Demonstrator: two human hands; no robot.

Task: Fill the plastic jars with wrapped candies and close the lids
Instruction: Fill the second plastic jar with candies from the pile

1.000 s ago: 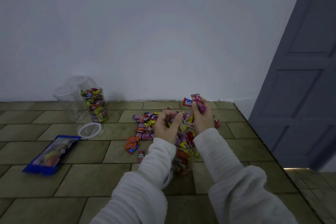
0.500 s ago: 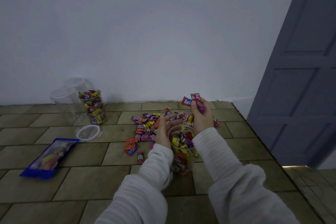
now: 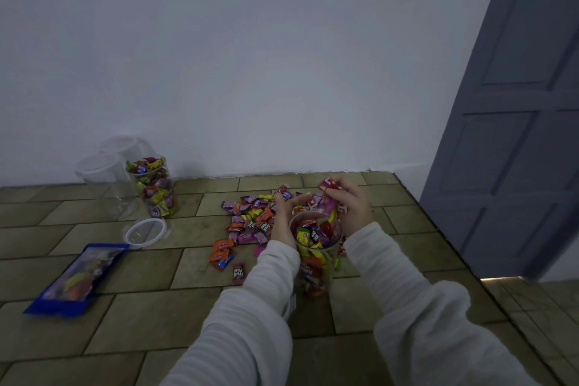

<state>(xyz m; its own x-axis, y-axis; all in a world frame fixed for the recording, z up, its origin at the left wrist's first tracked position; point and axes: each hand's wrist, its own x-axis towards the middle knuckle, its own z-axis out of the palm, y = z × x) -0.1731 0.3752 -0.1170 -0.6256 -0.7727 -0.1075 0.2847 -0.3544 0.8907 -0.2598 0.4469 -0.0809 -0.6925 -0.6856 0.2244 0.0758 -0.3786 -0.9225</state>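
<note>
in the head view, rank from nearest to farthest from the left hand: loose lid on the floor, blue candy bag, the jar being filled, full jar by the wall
From the left hand:
1. Jar being filled, right beside the hand.
2. Loose lid, on the floor to the left.
3. Full jar by the wall, left and farther back; close to the lid's rank.
4. Blue candy bag, far left.

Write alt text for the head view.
Two hands work over an open jar nearly full of candies on a tiled floor: the right hand holds candies above it, the left hand rests at its rim. Loose candies lie behind; a filled jar stands far left.
</note>
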